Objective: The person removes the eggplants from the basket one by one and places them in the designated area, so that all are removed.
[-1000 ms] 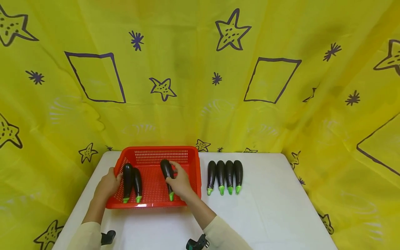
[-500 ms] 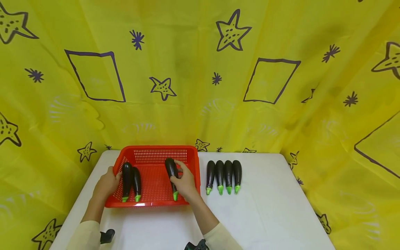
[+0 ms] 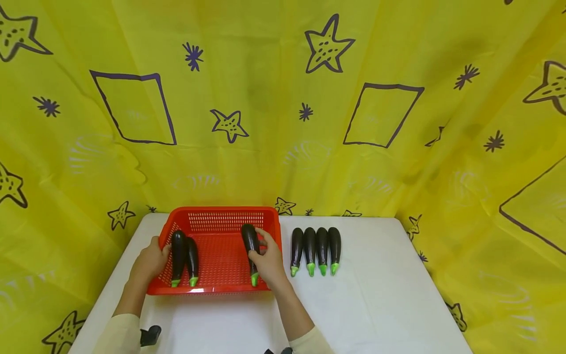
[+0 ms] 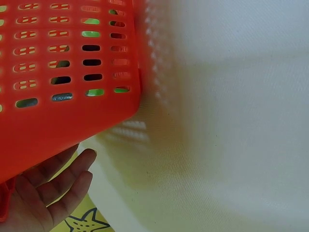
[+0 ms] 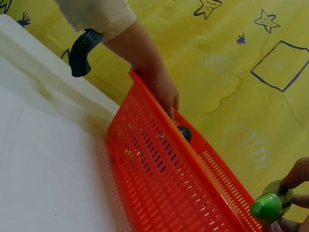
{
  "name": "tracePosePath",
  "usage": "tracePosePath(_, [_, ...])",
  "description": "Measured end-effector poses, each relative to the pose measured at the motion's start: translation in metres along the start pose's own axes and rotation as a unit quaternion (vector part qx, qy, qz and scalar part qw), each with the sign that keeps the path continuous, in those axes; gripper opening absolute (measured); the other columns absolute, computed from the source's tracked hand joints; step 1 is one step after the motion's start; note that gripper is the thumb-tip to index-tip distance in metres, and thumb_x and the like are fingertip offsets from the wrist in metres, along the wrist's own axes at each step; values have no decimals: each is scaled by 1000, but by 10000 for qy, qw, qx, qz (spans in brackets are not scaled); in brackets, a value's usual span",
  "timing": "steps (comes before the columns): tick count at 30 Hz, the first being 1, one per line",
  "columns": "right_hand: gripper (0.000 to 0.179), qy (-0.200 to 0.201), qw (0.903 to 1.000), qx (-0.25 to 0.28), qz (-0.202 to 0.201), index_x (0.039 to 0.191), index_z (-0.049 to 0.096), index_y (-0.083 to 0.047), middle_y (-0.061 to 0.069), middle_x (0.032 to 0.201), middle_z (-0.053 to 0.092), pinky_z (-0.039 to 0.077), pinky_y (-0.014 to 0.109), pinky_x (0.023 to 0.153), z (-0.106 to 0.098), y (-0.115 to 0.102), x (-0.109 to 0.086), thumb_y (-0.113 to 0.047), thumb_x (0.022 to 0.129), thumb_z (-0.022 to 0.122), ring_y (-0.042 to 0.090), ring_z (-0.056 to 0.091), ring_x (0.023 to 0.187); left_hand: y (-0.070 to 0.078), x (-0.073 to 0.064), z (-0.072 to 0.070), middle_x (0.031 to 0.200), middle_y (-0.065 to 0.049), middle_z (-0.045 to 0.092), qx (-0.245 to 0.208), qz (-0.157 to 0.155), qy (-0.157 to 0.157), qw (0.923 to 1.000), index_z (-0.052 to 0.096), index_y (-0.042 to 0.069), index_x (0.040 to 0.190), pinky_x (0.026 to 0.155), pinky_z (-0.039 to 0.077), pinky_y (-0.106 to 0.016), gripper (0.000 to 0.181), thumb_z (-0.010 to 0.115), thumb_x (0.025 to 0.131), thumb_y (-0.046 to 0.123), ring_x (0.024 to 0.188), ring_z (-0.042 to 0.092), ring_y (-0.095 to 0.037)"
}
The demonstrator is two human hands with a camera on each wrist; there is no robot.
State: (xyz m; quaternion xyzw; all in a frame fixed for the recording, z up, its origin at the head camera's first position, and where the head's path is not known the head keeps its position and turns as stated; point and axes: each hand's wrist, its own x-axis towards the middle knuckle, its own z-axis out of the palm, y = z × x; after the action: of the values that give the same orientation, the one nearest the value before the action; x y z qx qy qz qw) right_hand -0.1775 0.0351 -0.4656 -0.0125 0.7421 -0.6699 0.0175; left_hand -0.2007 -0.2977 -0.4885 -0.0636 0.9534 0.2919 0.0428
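Observation:
My right hand (image 3: 270, 260) pinches a dark eggplant (image 3: 250, 241) near the right side of the red plastic basket (image 3: 221, 290), its green stem end toward me. In the right wrist view that green stem end (image 5: 266, 208) shows beside the fingers, at the basket's rim. My left hand (image 3: 149, 260) grips the basket's left side, with the thumb over the rim. The left wrist view shows its fingers (image 4: 72, 188) along the outside of the perforated wall. Two eggplants (image 3: 179, 253) lie side by side in the basket near the left hand.
Several more eggplants (image 3: 309, 246) lie in a row on the white table (image 3: 376, 295), just right of the basket, stems toward me. A yellow curtain (image 3: 265, 162) printed with stars hangs behind the table and on both sides.
My right hand has moved to the right with its eggplant, away from the two on the left and nearer the basket's right wall. The left hand has stayed at the rim.

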Motion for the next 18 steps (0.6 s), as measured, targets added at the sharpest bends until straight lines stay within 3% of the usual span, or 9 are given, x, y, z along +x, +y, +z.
tracePosePath(7, [65,145,9996,-119,-202,151,54,-14,17,127,60,56,40,73,-6,1,-15,4,90,67,26,56,95,-2,1,1,95,-34,59,-32,3,-34,10000,34,-16,128,73,51,-59,43,45,110,22,80,61,-43])
tracePosePath(18, [63,291,9988,362,-182,151,56,-17,17,129,59,57,40,76,-13,1,-26,5,92,66,29,57,104,0,1,-2,97,-36,59,-31,34,-12,10000,33,-17,129,76,50,-62,46,44,110,23,84,61,-47])
